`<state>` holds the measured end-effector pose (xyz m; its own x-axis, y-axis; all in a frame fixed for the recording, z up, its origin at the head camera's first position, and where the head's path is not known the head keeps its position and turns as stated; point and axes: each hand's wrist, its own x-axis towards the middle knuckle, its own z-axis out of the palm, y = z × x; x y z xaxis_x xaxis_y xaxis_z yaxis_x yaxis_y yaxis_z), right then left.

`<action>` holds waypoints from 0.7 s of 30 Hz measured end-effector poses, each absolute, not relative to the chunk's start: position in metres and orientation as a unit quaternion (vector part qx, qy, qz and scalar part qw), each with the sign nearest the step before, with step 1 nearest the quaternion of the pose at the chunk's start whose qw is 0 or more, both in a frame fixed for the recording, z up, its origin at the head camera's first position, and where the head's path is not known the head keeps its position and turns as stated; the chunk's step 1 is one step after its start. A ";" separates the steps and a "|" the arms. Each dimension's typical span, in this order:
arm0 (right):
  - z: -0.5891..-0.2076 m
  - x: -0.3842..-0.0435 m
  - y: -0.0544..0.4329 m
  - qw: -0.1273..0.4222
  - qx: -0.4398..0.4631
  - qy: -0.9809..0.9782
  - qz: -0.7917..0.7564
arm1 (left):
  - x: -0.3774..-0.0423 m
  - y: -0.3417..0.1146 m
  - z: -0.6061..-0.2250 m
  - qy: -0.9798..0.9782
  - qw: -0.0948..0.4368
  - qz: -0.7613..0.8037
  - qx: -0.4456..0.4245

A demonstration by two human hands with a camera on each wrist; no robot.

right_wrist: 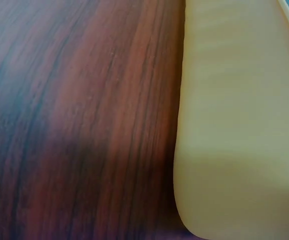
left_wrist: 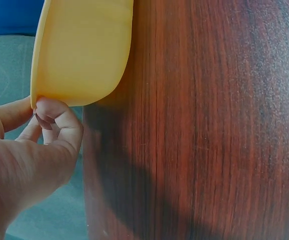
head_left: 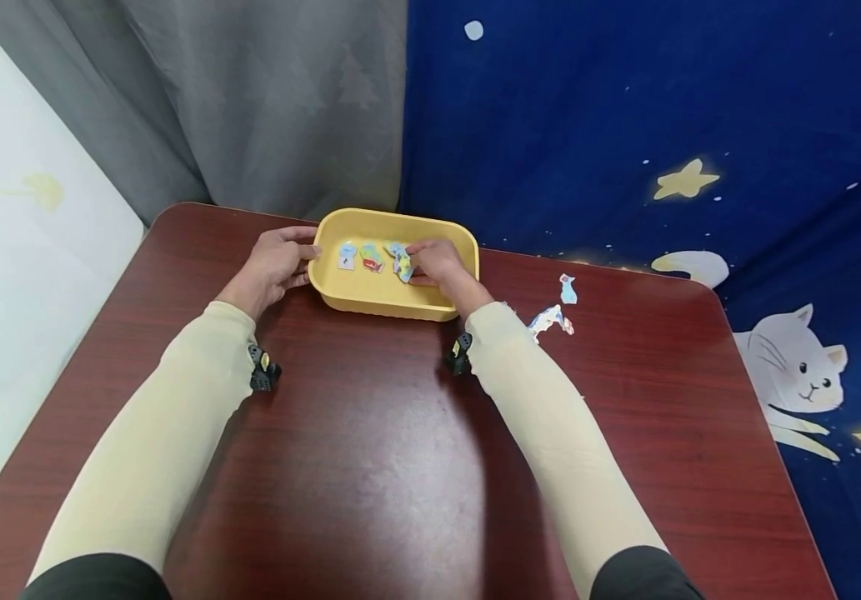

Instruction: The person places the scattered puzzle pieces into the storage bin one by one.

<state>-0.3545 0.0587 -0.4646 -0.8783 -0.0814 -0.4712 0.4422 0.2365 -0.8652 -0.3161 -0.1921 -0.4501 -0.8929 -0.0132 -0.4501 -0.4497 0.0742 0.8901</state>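
Observation:
A yellow plastic bin [head_left: 385, 307] stands near the far edge of the table. At its left end my left hand [head_left: 277, 262] pinches the rim between thumb and fingers; the left wrist view shows the thumb curled at the corner of the bin [left_wrist: 84, 50]. My right hand [head_left: 441, 265] reaches over the bin's right side, its fingertips pinching a blue and yellow paper cut-out [head_left: 402, 265] inside. Left of that lie a green and red cut-out [head_left: 372, 258] and a pale blue one [head_left: 347, 256]. In the right wrist view only the bin's side [right_wrist: 239, 120] and the table show.
On the reddish-brown table [head_left: 370, 433], right of the bin, lie a small light blue cut-out [head_left: 568, 289] and white-and-blue paper pieces [head_left: 548, 320], partly behind my right sleeve. A grey curtain [head_left: 287, 108] and a blue curtain [head_left: 550, 125] hang behind the far edge.

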 end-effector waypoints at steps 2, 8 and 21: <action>-0.464 -0.353 0.058 0.211 0.109 0.768 -0.595 | -0.316 -0.191 -0.449 0.714 0.164 0.661 -0.162; -0.464 -0.351 0.055 0.203 0.099 0.780 -0.583 | -0.313 -0.190 -0.449 0.719 0.158 0.657 -0.163; -0.464 -0.352 0.057 0.197 0.111 0.781 -0.582 | -0.313 -0.191 -0.450 0.721 0.159 0.656 -0.160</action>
